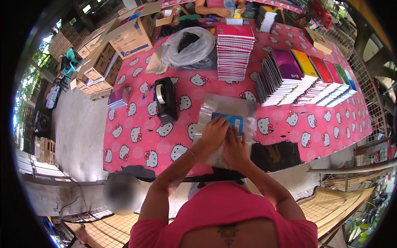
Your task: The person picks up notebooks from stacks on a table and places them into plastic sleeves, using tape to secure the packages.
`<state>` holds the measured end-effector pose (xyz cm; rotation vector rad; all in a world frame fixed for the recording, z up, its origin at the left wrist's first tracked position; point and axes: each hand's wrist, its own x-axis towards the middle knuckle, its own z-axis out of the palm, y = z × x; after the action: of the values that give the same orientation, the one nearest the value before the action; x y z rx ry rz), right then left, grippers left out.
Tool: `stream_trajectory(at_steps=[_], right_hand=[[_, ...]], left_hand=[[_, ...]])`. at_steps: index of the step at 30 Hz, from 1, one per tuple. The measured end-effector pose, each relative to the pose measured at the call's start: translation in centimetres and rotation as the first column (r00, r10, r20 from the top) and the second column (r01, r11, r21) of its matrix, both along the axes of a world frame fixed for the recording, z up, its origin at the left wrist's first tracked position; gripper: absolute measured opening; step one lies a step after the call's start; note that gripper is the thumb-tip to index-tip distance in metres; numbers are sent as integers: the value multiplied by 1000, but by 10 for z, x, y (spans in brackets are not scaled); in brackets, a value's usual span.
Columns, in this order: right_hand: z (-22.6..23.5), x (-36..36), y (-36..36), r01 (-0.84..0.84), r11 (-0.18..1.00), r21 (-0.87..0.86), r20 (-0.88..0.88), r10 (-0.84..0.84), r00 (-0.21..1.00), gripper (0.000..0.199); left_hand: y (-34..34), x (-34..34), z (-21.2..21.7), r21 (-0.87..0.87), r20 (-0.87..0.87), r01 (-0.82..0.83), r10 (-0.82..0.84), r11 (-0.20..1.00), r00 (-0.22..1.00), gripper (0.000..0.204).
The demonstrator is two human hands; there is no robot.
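A small blue spiral notebook (238, 122) with a pale label lies at the table's near middle, on a stack of clear plastic bags (211, 108). My left hand (215, 131) is closed over the notebook's near left part, its fingers bent against the cover. Beside it, my right hand (235, 148) rests at the notebook's near edge with the fingers stretched out over the plastic. A ring shows on that hand. Both hands hide the notebook's lower portion. Left of the bags stands a black tape dispenser (167, 111) holding a roll of tape.
Spiral notebooks in several colours stand in stacks (281, 78) at the right; a tall red-covered stack (234, 53) is farther back. A roll of clear plastic (188, 47), small booklets (118, 98) and cardboard boxes (131, 38) lie leftward. Across the table, another person's hands (231, 11) handle something.
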<state>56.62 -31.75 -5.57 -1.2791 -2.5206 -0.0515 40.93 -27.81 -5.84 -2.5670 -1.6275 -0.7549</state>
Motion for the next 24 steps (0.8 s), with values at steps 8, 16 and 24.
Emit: stream_trajectory(at_steps=[8,16,24], right_hand=[[21,10,22,-46,991,-124,-294,8,956,47],[-22,20,40,-78,997,-14,-40,77,996,52],[3,11,31,-53,998,29,2,53,999,45]], left_hand=[[-17,9,1,-46,-67,-41,38,998,997,29],[-27,-43,-2,-29,93,-361,362,932,927,22],[-34,-215,20,-727,664,-239,748,644,-6,23]])
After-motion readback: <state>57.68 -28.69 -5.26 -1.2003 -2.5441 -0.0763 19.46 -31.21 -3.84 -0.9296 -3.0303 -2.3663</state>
